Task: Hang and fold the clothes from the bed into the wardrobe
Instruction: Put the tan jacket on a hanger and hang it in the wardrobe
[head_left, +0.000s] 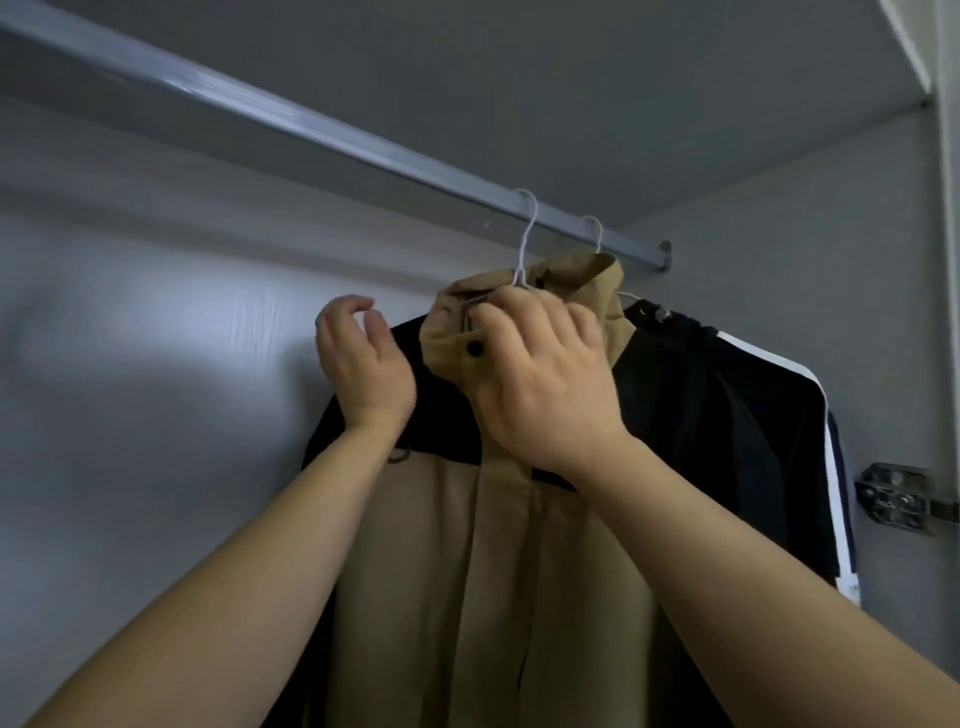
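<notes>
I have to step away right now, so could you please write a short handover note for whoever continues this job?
Right hand: pinches the collar of the tan fabric jacket with black shoulders, just below its white wire hanger.
Left hand: loosely curled, holding nothing, beside that jacket's shoulder.
Hanger hook sits over the silver metal wardrobe rail; a black garment with a white stripe hangs behind it.
Done: jacket hung. Left: release the collar; the bed is out of view, so remaining clothes are unknown.

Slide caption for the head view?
Right hand grips collar of tan jacket, hanger hooked over rail; left hand open beside it.
</notes>
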